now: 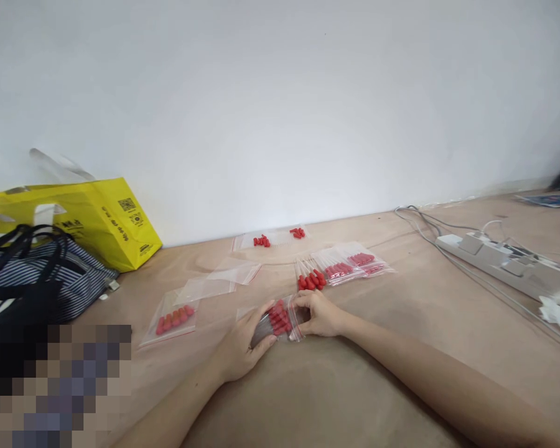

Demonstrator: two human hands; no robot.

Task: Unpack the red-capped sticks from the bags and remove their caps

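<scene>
Both my hands meet over a small clear zip bag (280, 320) filled with red-capped droppers, lying on the tan table (354, 386). My left hand (245, 342) wraps round the bag's left end. My right hand (318, 313) pinches its right end at the mouth. Just beyond lies a loose bunch of red-capped droppers (309, 278). Filled bags (350, 264) lie to its right, and another filled bag (170, 320) lies to the left.
Empty clear bags (219, 281) lie mid-left; a flat bag with red caps (270, 239) sits by the white wall. A yellow paper bag (98, 221) and a striped bag (32, 274) stand at left. A white power strip (508, 261) with cables is at right.
</scene>
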